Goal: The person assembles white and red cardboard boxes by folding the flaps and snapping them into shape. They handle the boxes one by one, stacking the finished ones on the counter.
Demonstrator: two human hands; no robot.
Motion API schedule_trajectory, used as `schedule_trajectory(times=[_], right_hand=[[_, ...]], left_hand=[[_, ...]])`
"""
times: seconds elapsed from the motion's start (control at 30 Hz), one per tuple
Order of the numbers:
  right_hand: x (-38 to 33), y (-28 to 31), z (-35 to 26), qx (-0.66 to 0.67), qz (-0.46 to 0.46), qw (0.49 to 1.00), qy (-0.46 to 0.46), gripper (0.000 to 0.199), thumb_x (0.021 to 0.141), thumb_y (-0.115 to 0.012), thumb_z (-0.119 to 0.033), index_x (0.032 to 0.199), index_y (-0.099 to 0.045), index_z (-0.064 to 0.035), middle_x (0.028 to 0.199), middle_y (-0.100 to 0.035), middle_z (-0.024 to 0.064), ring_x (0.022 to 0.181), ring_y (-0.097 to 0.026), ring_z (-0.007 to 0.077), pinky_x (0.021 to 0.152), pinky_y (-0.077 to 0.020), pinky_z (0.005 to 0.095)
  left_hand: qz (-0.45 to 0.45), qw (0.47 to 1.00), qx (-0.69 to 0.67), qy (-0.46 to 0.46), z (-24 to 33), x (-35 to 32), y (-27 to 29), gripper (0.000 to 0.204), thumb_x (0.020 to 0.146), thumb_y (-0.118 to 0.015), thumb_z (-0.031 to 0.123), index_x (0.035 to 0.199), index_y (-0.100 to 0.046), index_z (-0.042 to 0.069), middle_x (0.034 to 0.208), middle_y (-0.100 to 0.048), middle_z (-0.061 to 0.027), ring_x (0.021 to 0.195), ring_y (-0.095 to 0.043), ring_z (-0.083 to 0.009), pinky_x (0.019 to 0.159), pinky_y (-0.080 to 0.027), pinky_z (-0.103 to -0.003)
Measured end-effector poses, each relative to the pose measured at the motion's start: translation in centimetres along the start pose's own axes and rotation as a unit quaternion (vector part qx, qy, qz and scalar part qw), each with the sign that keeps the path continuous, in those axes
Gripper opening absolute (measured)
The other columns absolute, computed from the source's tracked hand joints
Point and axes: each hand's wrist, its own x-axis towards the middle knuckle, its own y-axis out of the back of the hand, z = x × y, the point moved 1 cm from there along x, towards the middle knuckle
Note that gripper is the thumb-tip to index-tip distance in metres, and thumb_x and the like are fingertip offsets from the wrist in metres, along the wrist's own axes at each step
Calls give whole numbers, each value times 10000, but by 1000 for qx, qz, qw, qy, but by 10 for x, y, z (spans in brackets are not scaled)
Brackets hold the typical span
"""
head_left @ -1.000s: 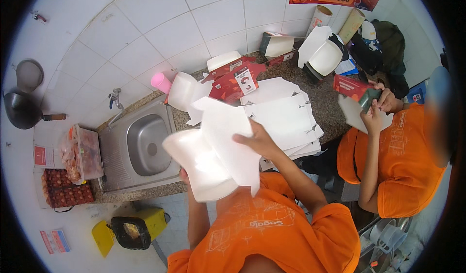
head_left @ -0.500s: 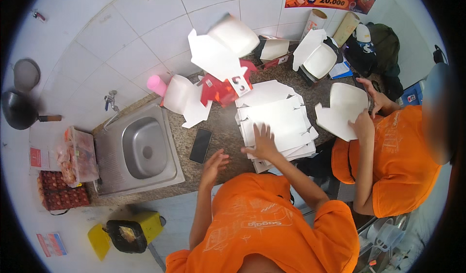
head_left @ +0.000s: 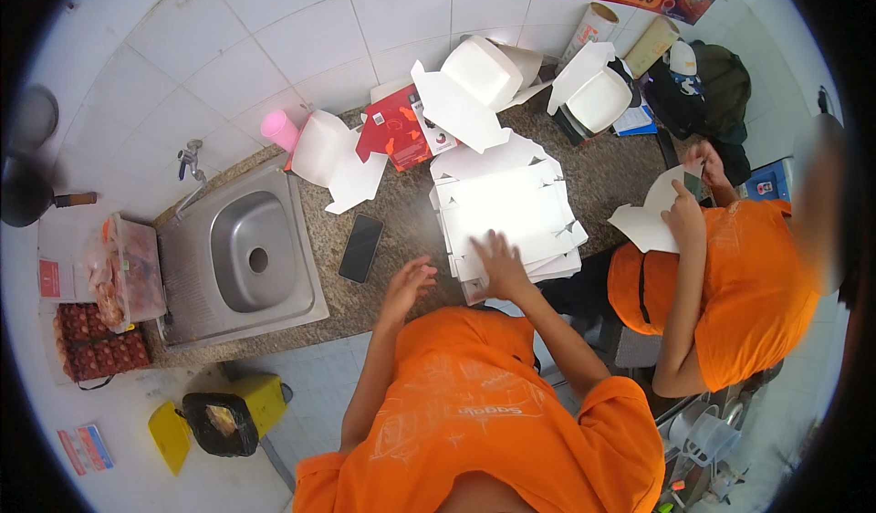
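Observation:
A stack of flat white cardboard box blanks (head_left: 507, 204) lies on the counter in front of me. My right hand (head_left: 502, 266) is at its near edge, fingers spread, with nothing gripped. To the left of the stack, my left hand (head_left: 408, 287) hovers by the counter's front edge, empty, its fingers loosely bent and apart. A black phone (head_left: 361, 249) lies just beyond it. Behind the stack are a folded white takeaway box (head_left: 478, 73) with its lid open and a red printed box (head_left: 394, 131). Another open white box (head_left: 319, 151) stands left of these.
A steel sink (head_left: 315, 289) is set into the counter at left, beside a pink cup (head_left: 279, 130). At right, a co-worker in orange holds a white box (head_left: 644, 227). One more open box (head_left: 598, 99) sits at the back. A yellow bin (head_left: 260, 406) stands below.
The blurred white box at the back now rests behind the stack, and the red box beside it sits differently. The co-worker's box has turned and folded further. My hands stay nearly in place.

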Motion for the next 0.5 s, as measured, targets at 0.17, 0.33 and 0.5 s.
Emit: schedule_trajectory(times=[0.17,0.33,0.5], right_hand=[[-1,-20,48,147,-128,979,66,549,800,-800,-343,1289,-662,-132,1387,-606,162,1239,-589,344,1062,-452,446],[8,40,37,255,-41,965,-51,101,816,-786,-197,847,-785,-101,809,-760,81,737,-722,235,699,-558,349],[8,53,31,384,0,919,-89,89,785,-811,-108,793,-753,-41,770,-747,70,706,-688,166,674,-530,303]], left_hand=[[-15,1000,7,-6,1,1,-2,459,1026,-579,365,1400,-562,99,1238,-675,-94,1070,-645,-185,892,-500,-322],[-19,999,37,-13,9,4,-1,460,1044,-552,388,1399,-564,95,1244,-670,-90,1107,-638,-192,913,-506,-336],[-36,998,43,-36,20,6,-5,435,1047,-547,372,1382,-576,96,1234,-671,-87,1110,-636,-195,917,-506,-343]])
